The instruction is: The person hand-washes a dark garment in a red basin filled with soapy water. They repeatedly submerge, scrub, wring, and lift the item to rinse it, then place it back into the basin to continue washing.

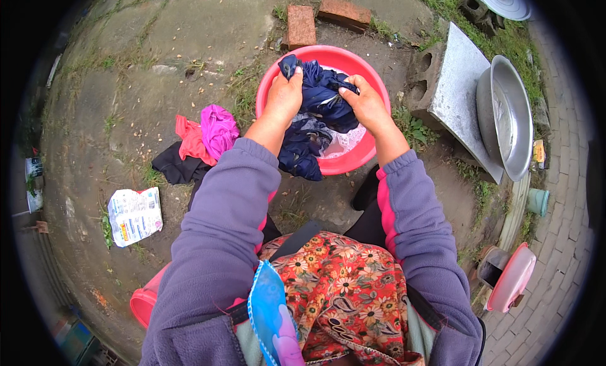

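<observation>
A wet, dark navy garment (326, 98) is stretched between my two hands above a red plastic basin (348, 166). My left hand (285, 94) grips it at the upper left, thumb on top. At the right, my right hand (364, 101) pinches a fold between thumb and fingers. The lower left part of the dark cloth hangs over the basin's near rim. Sudsy water (348, 141) shows inside the basin below the cloth. Whether all the dark cloth is one piece, I cannot tell.
Left on the concrete lie magenta (219, 131), red (194, 141) and black cloths (177, 163), with a printed plastic bag (135, 217) nearer me. Bricks (301, 26) sit beyond the basin. At right, a metal basin (511, 117) leans by a grey slab (457, 96) on hollow blocks (423, 77).
</observation>
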A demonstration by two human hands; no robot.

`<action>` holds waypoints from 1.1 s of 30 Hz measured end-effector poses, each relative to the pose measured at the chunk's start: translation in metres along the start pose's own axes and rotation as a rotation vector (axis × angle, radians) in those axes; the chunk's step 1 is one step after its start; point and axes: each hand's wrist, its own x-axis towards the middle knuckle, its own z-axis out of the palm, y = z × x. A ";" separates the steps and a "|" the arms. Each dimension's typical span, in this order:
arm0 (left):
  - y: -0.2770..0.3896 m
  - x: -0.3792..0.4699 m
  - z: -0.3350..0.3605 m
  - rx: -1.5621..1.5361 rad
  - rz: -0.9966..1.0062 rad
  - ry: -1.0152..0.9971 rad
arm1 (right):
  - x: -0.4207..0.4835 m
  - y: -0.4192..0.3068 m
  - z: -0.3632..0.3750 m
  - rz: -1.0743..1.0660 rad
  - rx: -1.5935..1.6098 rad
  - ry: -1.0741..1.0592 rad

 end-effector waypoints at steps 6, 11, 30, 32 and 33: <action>0.029 -0.020 -0.029 0.999 0.106 -0.181 | 0.006 0.000 -0.026 0.000 0.066 0.340; 0.053 -0.021 -0.035 0.470 0.292 0.061 | 0.003 -0.022 -0.059 -0.202 0.613 0.556; 0.051 -0.021 0.003 -0.858 0.007 -0.558 | 0.006 -0.038 -0.018 -0.299 0.046 0.060; 0.052 -0.013 -0.005 -0.851 0.056 -0.673 | 0.008 -0.047 -0.023 -0.160 0.210 0.093; 0.051 -0.011 -0.005 -0.619 0.111 -0.486 | 0.008 -0.053 -0.026 -0.102 0.395 0.150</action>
